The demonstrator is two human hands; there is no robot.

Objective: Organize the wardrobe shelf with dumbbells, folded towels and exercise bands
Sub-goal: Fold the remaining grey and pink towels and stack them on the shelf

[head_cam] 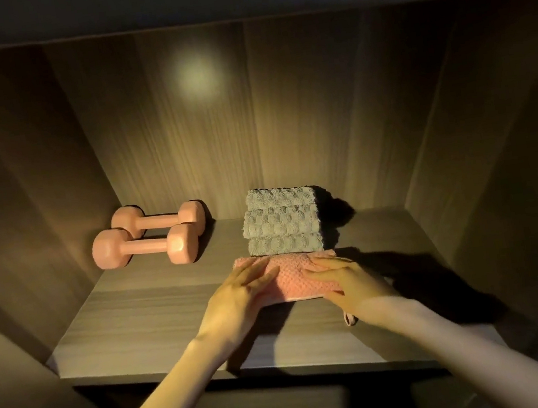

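A folded pink towel (293,280) lies on the wooden shelf (144,311), right in front of a folded grey towel (282,220) that sits near the back wall. My left hand (239,298) rests flat on the pink towel's left part with straight fingers. My right hand (345,279) lies flat on its right part. A small hanging loop (350,319) of the pink towel pokes out under my right wrist. Two pink dumbbells (148,238) lie side by side at the back left. No exercise band is visible.
The wardrobe's side walls (35,202) close in left and right, and the back wall (215,125) carries a bright light spot. The shelf's front edge (215,372) runs below my forearms. A dark lower compartment shows beneath.
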